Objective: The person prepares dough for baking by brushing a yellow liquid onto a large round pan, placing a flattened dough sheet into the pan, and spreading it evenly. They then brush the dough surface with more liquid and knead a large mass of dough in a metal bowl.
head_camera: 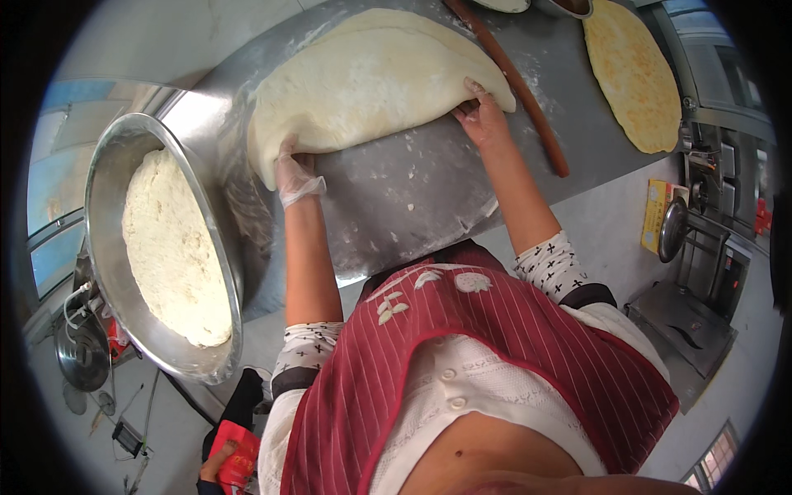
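Note:
A large folded slab of pale dough (383, 74) lies on the grey, flour-dusted worktop (396, 198). At its near left corner my left hand (296, 170), in a clear plastic glove, grips the edge, thumb on top and fingers partly hidden beneath. My right hand (482, 114) holds the near edge towards the right end, its thumb on the dough and its fingers curled at the underside. A long brown wooden rolling pin (526, 93) lies just right of the dough, slanting past my right hand.
A big steel bowl (102, 247) with more dough (176, 247) stands at the left. A browned flatbread (634, 80) lies at the far right. Part of a bowl (572, 7) shows at the top edge. At lower left another person's hand (218, 461) is beside a red package (238, 448).

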### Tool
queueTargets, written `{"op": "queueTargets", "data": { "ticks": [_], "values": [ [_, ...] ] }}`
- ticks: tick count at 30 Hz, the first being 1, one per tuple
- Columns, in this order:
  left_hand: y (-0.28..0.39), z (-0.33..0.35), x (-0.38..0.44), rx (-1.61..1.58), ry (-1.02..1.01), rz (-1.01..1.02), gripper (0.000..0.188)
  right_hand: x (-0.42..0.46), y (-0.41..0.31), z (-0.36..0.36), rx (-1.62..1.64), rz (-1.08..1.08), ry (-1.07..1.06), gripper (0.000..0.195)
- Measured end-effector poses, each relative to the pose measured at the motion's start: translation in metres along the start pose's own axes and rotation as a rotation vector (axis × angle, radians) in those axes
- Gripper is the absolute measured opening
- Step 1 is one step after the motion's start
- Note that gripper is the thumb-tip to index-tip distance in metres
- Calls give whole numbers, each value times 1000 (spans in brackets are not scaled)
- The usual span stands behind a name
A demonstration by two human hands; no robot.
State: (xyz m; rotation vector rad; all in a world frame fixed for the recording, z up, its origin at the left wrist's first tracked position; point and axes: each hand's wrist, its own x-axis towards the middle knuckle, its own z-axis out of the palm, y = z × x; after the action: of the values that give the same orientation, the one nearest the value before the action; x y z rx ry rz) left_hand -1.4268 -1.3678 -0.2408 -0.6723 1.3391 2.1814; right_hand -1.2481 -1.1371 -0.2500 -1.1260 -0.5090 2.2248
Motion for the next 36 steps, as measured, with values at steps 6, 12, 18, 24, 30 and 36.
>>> {"op": "queueTargets", "data": {
  "ticks": [6, 12, 18, 24, 30, 36],
  "values": [
    [19, -2, -40, -360, -545, 98, 42, -19, -3, -11, 444, 177, -230, 24],
    [-56, -11, 30, -568, -549, -241, 36, 64, 41, -39, 169, 341, -637, 29],
    [1, -10, -31, -369, -786, 27, 67, 31, -14, -45, 131, 113, -334, 32],
    [-94, -25, 36, -648, -617, -291, 64, 64, 57, -50, 439, 411, -337, 32],
    [-60, -42, 33, -301, -309, -240, 62, 40, 67, -65, 394, 331, -288, 33],
    [0, -24, 31, 184, -241, -191, 59, 24, 52, -76, 456, 132, -221, 33]
  ]
}}
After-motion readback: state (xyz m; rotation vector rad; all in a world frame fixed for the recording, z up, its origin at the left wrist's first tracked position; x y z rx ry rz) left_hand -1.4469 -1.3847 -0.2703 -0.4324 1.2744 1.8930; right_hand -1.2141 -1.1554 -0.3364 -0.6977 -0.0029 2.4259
